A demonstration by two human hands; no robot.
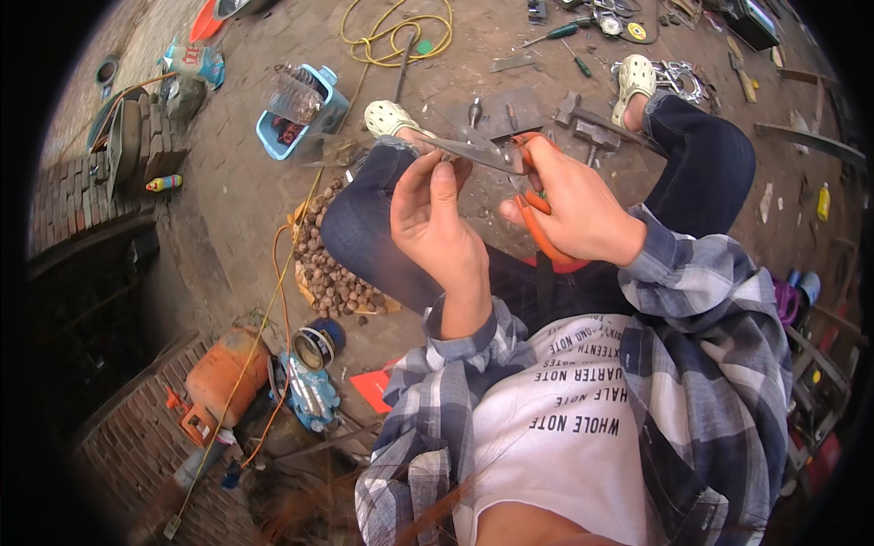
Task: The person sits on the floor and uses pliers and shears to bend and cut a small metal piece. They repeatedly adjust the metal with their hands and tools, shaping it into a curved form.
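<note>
My right hand [578, 205] is closed around the orange handles of a pair of metal snips [492, 153]. Their handles are spread apart, and the grey metal head points left toward my other hand. My left hand [442, 214] is raised beside the metal head, its thumb up and its fingers curled in a pinch. Whatever lies between those fingertips is too small and hidden to make out. Beyond both hands, on the ground between my feet, lie a hammer [596, 135] and a dark metal plate [519, 120] with small tools about it.
Many round brown walnut-like things [332, 273] lie left of my leg. Farther left are a blue basket [278, 136] and an orange gas cylinder [228, 375] with a hose. A yellow hose [401, 55] coils at the far side. Screwdrivers [560, 32] lie far right of it.
</note>
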